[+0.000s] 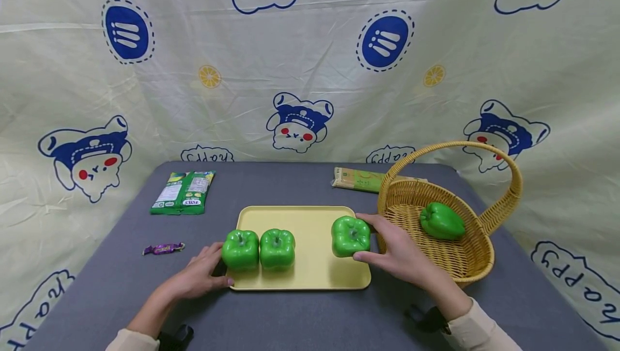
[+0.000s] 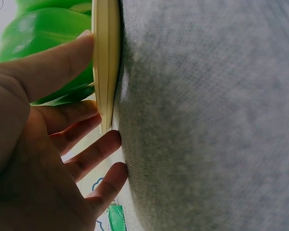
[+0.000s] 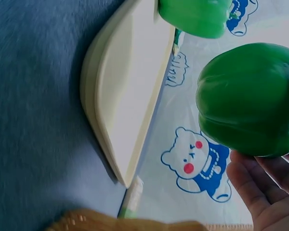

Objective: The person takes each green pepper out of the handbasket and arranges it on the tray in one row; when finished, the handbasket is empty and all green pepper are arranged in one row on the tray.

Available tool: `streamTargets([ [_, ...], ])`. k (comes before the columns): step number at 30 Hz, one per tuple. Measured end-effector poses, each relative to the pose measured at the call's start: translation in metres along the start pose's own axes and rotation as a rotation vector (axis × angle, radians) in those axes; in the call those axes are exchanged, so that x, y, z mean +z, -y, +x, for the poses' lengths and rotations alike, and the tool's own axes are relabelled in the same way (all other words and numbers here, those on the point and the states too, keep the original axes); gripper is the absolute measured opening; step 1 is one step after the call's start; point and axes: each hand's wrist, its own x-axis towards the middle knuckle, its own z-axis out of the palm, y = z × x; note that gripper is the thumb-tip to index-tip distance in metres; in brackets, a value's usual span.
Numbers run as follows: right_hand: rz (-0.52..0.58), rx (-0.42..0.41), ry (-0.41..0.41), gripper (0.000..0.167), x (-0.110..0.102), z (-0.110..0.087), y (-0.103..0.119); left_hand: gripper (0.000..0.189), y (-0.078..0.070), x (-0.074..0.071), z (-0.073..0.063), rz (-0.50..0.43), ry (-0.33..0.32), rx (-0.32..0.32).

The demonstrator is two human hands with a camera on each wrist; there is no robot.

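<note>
My right hand grips a green bell pepper by its right side, thumb in front and fingers behind. In the right wrist view this pepper hangs above the level of the pale yellow tray. My left hand touches the left end of the tray, its thumb at the near corner. The left wrist view shows the thumb and fingers spread along the rim. Two more green bell peppers, the left one and its neighbour, sit side by side on the tray's left half.
At the right stands a wicker basket with a tall handle, holding another green pepper. Behind it lies a long green-and-tan packet. A green snack bag and a purple wrapped candy lie on the left.
</note>
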Motion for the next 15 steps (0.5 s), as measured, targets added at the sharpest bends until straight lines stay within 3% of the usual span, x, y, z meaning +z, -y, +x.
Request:
streamTargets([
  [15,0.129,0.028,0.076,0.071,0.032,0.016,0.006,0.071,0.000,-0.002,-0.001,0.005,-0.005,0.023],
])
